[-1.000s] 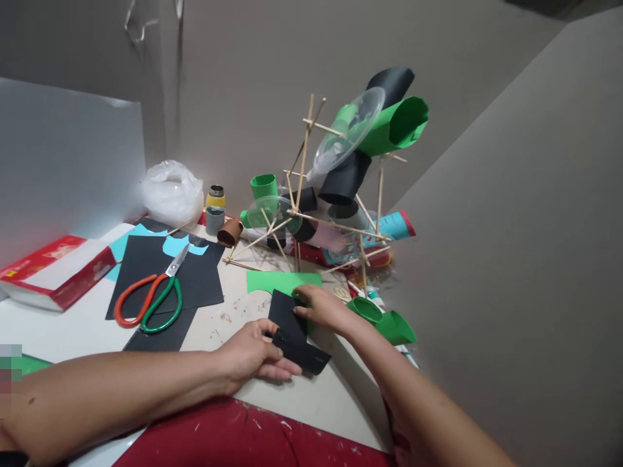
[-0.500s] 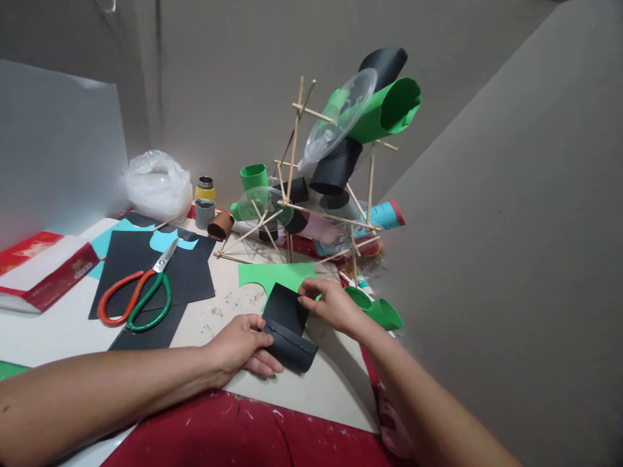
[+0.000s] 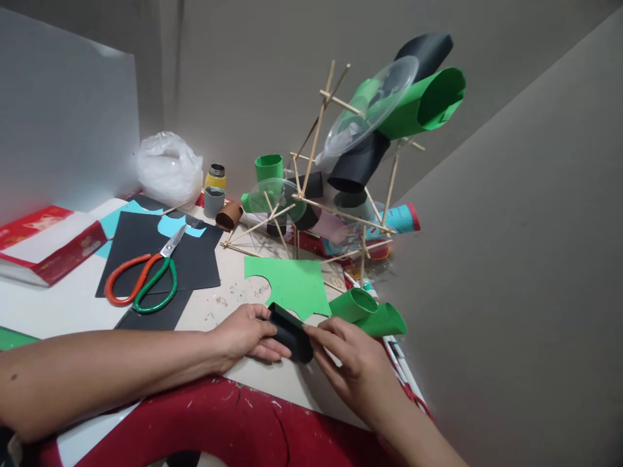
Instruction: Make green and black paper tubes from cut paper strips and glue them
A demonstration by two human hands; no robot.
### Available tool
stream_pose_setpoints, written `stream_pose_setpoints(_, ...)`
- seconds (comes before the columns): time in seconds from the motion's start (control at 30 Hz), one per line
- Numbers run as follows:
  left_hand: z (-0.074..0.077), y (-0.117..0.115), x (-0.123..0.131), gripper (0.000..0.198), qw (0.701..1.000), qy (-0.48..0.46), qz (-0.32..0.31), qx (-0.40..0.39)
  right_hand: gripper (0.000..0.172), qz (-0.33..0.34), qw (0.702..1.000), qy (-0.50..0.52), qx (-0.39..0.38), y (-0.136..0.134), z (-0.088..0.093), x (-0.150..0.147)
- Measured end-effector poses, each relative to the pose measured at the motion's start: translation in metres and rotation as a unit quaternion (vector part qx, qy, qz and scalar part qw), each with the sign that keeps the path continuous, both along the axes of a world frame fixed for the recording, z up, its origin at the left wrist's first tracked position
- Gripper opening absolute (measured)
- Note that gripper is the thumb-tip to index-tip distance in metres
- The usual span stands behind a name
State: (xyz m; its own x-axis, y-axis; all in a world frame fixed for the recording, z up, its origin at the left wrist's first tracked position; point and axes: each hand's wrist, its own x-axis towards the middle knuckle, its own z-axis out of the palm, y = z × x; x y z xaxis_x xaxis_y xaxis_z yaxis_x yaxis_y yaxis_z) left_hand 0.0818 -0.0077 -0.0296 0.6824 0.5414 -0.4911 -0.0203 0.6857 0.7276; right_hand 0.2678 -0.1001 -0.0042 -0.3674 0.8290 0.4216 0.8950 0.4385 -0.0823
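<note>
A piece of black paper (image 3: 291, 333), rolled into a short tube, is held between my two hands just above the pale board. My left hand (image 3: 250, 334) grips its left end, thumb on top and fingers beneath. At the tube's right end, my right hand (image 3: 343, 353) pinches the paper edge between thumb and fingertips. Behind the tube lies a green paper sheet (image 3: 296, 282) with rounded cut-outs. Two green paper tubes (image 3: 354, 305) rest beside my right hand.
Scissors (image 3: 165, 266) with orange and green handles lie on black sheets (image 3: 202, 259) at left. A stick frame (image 3: 341, 211) carrying a plastic disc (image 3: 372, 107) with paper tubes stands behind. A white plastic bag (image 3: 168, 170), a grey cup (image 3: 214, 202) and a brown tube (image 3: 228, 215) sit at the back.
The black paper's raised flap has been folded over, closing it into a tube. My right hand has come down and nearer to me along its edge. The camera view has shifted slightly.
</note>
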Motion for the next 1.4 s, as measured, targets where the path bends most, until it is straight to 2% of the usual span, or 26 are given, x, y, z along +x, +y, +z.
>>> stream_pose_setpoints(0.17, -0.001, 0.0, 0.001, 0.013, 1.0, -0.008, 0.001, 0.004, 0.024, -0.012, 0.997, -0.078, 0.021, -0.001, -0.005, -0.005)
stream_pose_setpoints(0.63, 0.004, 0.001, -0.001, 0.02, 1.0, -0.01, -0.009, -0.008, 0.023, -0.017, 0.988, -0.149, 0.021, -0.003, -0.01, -0.008)
stream_pose_setpoints(0.77, 0.0, 0.002, -0.001, 0.019, 1.0, -0.026, 0.001, -0.007, 0.023, -0.015, 0.988, -0.153, 0.013, -0.002, -0.01, -0.01)
stream_pose_setpoints(0.87, -0.003, 0.002, 0.0, 0.017, 1.0, -0.016, 0.007, 0.008, 0.024, -0.021, 0.995, -0.101, -0.013, -0.005, -0.002, -0.012)
stream_pose_setpoints(0.97, 0.001, 0.003, -0.001, 0.014, 0.999, -0.014, 0.016, 0.025, 0.022, -0.068, 0.994, 0.077, -0.02, -0.014, 0.013, -0.011)
stream_pose_setpoints(1.03, 0.007, 0.005, -0.003, 0.016, 0.998, -0.026, 0.024, 0.043, 0.018, -0.156, 0.962, 0.224, -0.008, -0.02, 0.022, -0.008)
stream_pose_setpoints(1.1, 0.015, 0.007, -0.005, 0.019, 0.996, -0.046, 0.035, 0.067, 0.02, -0.253, 0.9, 0.355, -0.007, -0.025, 0.025, -0.004)
stream_pose_setpoints(1.17, 0.022, 0.008, -0.008, 0.023, 0.992, -0.066, 0.042, 0.096, 0.027, -0.303, 0.832, 0.464, -0.032, -0.028, 0.022, -0.003)
stream_pose_setpoints(1.23, 0.027, 0.007, -0.01, 0.027, 0.987, -0.079, 0.035, 0.132, 0.035, -0.303, 0.777, 0.548, -0.068, -0.028, 0.015, -0.006)
stream_pose_setpoints(1.27, 0.029, 0.005, -0.011, 0.03, 0.985, -0.08, 0.027, 0.151, 0.037, -0.293, 0.76, 0.575, -0.082, -0.028, 0.012, -0.009)
stream_pose_setpoints(1.4, 0.033, -0.005, -0.013, 0.037, 0.976, -0.056, 0.001, 0.21, 0.036, -0.233, 0.728, 0.636, -0.104, -0.024, 0.002, -0.028)
